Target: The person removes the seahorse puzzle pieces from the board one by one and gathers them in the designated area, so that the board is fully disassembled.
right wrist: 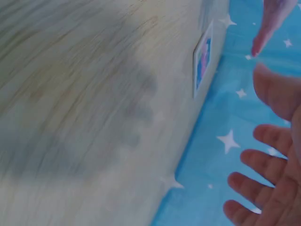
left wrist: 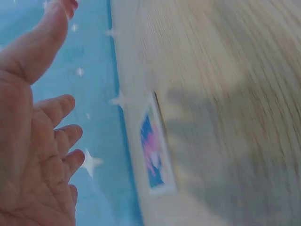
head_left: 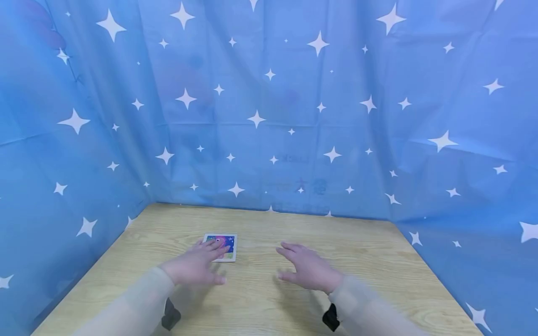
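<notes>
A small square picture with a white border [head_left: 229, 255] lies flat on the wooden table, a pink figure on dark blue printed on it. Over its left part, in the head view, hovers my left hand [head_left: 197, 263], fingers spread and holding nothing. The left wrist view shows a gap between that hand's palm [left wrist: 37, 165] and the picture [left wrist: 153, 150]. My right hand [head_left: 308, 268] is held above the table to the right of the picture, its fingers extended and apart. Nothing is in the right palm in the right wrist view, where the picture [right wrist: 203, 61] lies farther off.
The light wooden table [head_left: 260, 298] is backed by a blue curtain with white stars [head_left: 269, 102], which also hangs along its left and right sides. A dark band [head_left: 171, 315] sits at the left wrist and another [head_left: 331, 318] at the right.
</notes>
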The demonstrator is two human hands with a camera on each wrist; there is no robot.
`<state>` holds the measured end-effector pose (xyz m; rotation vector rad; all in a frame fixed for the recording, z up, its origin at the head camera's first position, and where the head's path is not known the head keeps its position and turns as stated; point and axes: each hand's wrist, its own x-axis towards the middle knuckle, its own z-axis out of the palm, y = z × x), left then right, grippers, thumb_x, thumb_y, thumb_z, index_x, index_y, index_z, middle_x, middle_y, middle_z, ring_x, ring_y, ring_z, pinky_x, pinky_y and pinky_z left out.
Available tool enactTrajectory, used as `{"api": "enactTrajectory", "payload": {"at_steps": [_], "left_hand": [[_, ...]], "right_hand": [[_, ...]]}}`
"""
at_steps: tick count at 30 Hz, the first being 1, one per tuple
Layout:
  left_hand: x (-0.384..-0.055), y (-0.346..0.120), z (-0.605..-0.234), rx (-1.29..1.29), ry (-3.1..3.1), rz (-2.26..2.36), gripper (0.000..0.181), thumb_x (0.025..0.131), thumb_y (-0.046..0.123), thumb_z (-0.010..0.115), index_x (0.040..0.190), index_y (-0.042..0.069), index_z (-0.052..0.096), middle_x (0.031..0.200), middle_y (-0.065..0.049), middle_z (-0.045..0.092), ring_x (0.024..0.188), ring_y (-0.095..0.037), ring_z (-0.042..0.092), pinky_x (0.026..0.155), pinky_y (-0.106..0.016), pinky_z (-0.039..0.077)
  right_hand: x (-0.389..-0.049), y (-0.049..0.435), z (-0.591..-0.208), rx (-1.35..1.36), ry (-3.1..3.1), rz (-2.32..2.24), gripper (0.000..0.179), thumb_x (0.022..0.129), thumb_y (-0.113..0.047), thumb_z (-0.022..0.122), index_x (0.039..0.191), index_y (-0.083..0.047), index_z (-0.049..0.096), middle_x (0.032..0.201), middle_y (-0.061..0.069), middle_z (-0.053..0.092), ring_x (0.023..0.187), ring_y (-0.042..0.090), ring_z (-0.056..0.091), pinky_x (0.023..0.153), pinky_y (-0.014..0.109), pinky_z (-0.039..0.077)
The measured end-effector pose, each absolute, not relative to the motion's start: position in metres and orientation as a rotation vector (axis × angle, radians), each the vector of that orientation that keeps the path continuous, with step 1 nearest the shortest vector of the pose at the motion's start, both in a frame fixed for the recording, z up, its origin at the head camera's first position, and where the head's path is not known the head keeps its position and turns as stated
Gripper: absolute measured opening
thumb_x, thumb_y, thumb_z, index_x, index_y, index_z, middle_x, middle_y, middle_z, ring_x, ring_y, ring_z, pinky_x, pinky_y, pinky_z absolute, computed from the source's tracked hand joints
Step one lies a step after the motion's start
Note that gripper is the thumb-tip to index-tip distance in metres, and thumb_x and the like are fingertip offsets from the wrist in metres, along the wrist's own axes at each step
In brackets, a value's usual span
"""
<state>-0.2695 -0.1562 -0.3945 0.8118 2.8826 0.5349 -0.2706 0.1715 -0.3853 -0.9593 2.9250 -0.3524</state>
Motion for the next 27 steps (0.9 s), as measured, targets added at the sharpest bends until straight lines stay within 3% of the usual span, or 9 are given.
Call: {"api": "enactTrajectory", "payload": {"at_steps": [7,13,20,27], "left_hand": [[-0.291,-0.180,-0.417,0.453,2.843,0.909,0.063,0.095,0.035,0.060,0.148,0.009,0.039,0.150,-0.019,0.035,0.138,-0.044,0.028,0.110,-0.061,0.022],[-0.306,-0.188,-0.433,0.291,2.815,0.988,0.057,0.100,0.032,0.052,0.148,0.007,0.036,0.152,-0.020,0.032,0.138,-0.043,0.028,0.111,-0.060,0.022],[-0.318,-0.194,-0.443,0.226,2.812,1.003,0.056,0.100,0.027,0.052,0.147,0.000,0.036,0.149,-0.024,0.034,0.136,-0.045,0.028,0.110,-0.060,0.022],[-0.327,-0.200,-0.453,0.185,2.793,0.964,0.051,0.099,0.022,0.053,0.146,0.007,0.040,0.154,-0.016,0.030,0.140,-0.042,0.023,0.112,-0.060,0.017]], "right_hand": [[-0.298,0.129,-0.408,-0.828,2.874,-0.624,0.058,0.094,-0.041,0.060,0.142,-0.011,0.048,0.146,0.009,0.045,0.134,0.032,0.040,0.108,0.049,0.034],[-0.317,0.093,-0.429,-0.740,2.820,-0.765,0.055,0.094,-0.034,0.061,0.141,-0.007,0.048,0.143,0.011,0.048,0.132,0.030,0.042,0.109,0.046,0.034],[-0.329,0.056,-0.445,-0.680,2.797,-0.778,0.052,0.097,-0.033,0.057,0.141,-0.007,0.048,0.147,0.011,0.043,0.135,0.029,0.039,0.111,0.043,0.031],[-0.337,0.037,-0.458,-0.688,2.841,-0.640,0.051,0.096,-0.032,0.057,0.142,-0.010,0.049,0.149,0.007,0.042,0.138,0.027,0.036,0.112,0.039,0.030]]}}
